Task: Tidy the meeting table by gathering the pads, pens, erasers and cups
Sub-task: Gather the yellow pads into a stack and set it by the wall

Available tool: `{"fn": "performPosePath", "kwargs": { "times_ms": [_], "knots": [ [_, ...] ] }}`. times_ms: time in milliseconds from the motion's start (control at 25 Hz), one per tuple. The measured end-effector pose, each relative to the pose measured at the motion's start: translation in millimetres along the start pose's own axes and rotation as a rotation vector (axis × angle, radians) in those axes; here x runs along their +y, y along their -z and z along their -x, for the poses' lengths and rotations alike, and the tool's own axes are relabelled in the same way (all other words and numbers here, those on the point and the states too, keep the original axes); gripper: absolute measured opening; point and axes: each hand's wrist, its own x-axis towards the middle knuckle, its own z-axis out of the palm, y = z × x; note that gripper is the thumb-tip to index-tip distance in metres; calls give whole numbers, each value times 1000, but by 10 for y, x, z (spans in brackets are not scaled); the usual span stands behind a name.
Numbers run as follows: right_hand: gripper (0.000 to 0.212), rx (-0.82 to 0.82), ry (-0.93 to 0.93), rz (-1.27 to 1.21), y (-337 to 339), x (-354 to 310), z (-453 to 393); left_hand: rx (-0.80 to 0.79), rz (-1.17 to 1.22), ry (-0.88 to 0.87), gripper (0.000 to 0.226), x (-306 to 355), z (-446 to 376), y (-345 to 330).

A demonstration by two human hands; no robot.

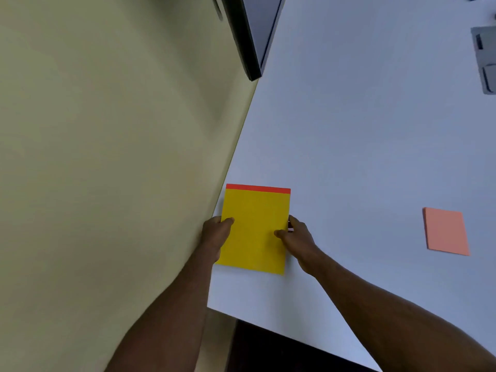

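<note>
A yellow pad (255,232) with a red top strip lies at the left edge of the white table (349,146), close to the wall. My left hand (214,237) grips its left side, thumb on top. My right hand (298,237) grips its right side, thumb on the page; something small and dark shows under those fingers, too hidden to name. A pink pad (445,231) lies flat on the table to the right, apart from both hands.
A pale green wall (107,157) runs along the table's left edge. A dark screen (255,36) hangs on it at the top. A grey organiser (484,60) sits at the far right edge. The table's near edge (268,326) is just below the pad.
</note>
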Motion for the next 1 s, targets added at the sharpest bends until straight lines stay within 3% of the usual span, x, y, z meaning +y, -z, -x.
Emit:
{"fn": "performPosePath", "kwargs": {
  "times_ms": [120,200,280,560,720,840,920,1000],
  "knots": [
    [46,34,5,159,-87,-64,-168,29,-105,-51,6,99,-217,-31],
    [64,34,-3,195,-153,-121,-241,48,-227,-81,42,133,-364,-89],
    [79,15,-2,219,-206,-161,-283,108,-261,-121,60,171,-383,-113],
    [94,133,36,458,-409,-66,-396,49,-378,-211,73,230,-606,-77],
    [105,64,53,614,-479,95,-391,74,-506,-310,82,197,-689,-42],
    [97,80,96,574,-397,81,-403,51,-504,-308,85,212,-690,-18],
    [84,221,140,531,-191,106,-360,21,-585,-349,91,203,-583,-79],
    [68,420,152,569,139,191,-289,28,-817,-576,89,141,-449,-178]
  ]
}}
